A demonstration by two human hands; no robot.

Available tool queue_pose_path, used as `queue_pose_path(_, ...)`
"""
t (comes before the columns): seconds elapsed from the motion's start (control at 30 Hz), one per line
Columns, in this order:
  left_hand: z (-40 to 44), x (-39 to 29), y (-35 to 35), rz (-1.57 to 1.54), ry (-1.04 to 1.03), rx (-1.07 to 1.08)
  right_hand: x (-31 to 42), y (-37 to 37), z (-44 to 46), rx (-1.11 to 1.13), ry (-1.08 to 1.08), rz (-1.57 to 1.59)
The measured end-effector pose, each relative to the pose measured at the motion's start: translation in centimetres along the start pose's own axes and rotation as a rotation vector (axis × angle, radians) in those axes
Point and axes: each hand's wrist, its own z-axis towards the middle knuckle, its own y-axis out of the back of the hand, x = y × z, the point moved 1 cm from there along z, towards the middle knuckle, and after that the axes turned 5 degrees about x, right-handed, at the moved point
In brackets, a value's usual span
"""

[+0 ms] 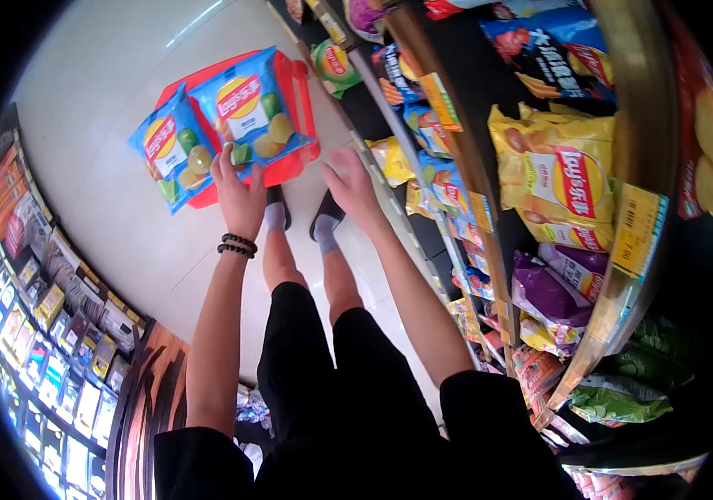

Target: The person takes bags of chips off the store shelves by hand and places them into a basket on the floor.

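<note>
Two blue Lay's chip bags lie side by side on a red basket (303,108) on the floor. The left bag (165,150) is tilted and overhangs the basket's edge; the right bag (248,104) lies over its middle. My left hand (240,190), with dark beads on the wrist, is at the lower edge of the bags, fingers apart; whether it touches them I cannot tell. To the right of the basket, my right hand (351,185) is slightly blurred, its fingers apart and nothing in it.
Shelves along the right hold yellow Lay's bags (556,175), purple bags (552,292), green bags (619,396) and a yellow price tag (635,229). On the left stands a shelf of small packages (56,333). My feet are on the tiled floor (90,100) below the basket.
</note>
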Motion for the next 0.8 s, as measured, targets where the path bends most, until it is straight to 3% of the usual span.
queue_pose_path(0.07, 0.2, 0.9, 0.4, 0.142, -0.109, -0.075, 0.2, -3.3, 3.0, -0.003, 0.068, -0.186)
queue_pose_path(0.23, 0.4, 0.9, 0.2, -0.174, 0.150, 0.094, 3.0, -5.6, 6.5, -0.010, 0.164, -0.751)
queue_pose_path(0.33, 1.0, 1.5, 0.4, -0.308, 0.269, 0.059, 1.1, -5.6, 7.9, 0.206, -0.034, -0.523)
queue_pose_path(0.43, 1.1, 1.5, 1.6, -0.436, 0.441, 0.256, 3.5, -4.3, 6.5, 0.348, -0.225, -0.305)
queue_pose_path(0.47, 0.2, 2.5, 1.0, -0.398, 0.291, 0.193, 4.3, -3.7, 6.0, 0.420, -0.281, -0.154)
queue_pose_path(0.5, -0.2, -0.6, 3.3, -0.413, 0.299, 0.287, 5.2, -3.3, 5.5, 0.485, -0.326, -0.004)
queue_pose_path(0.57, -2.6, -1.5, 5.5, -0.341, 0.159, 0.250, 7.4, -2.0, 2.3, 0.481, -0.414, 0.143)
queue_pose_path(0.6, -3.3, -2.9, 7.4, -0.321, 0.257, 0.352, 7.3, -1.1, 0.6, 0.455, -0.350, 0.125)
queue_pose_path(0.63, -4.2, -4.4, 8.9, -0.578, 0.351, 0.410, 10.5, 0.1, -1.9, 0.443, -0.394, 0.037)
queue_pose_path(0.67, -4.6, -6.3, 10.8, -0.583, 0.417, 0.492, 15.1, 1.3, -3.9, 0.485, -0.493, -0.088)
queue_pose_path(0.7, -5.4, -6.0, 11.6, -0.470, 0.288, 0.525, 8.0, 1.6, -5.7, 0.457, -0.384, 0.046)
queue_pose_path(0.77, -6.7, -8.1, 14.2, -0.409, 0.297, 0.649, 12.7, 2.3, -9.9, 0.384, -0.347, 0.065)
queue_pose_path(0.8, -7.3, -7.8, 14.7, -0.589, 0.290, 0.717, 17.6, 2.3, -11.8, 0.404, -0.305, 0.145)
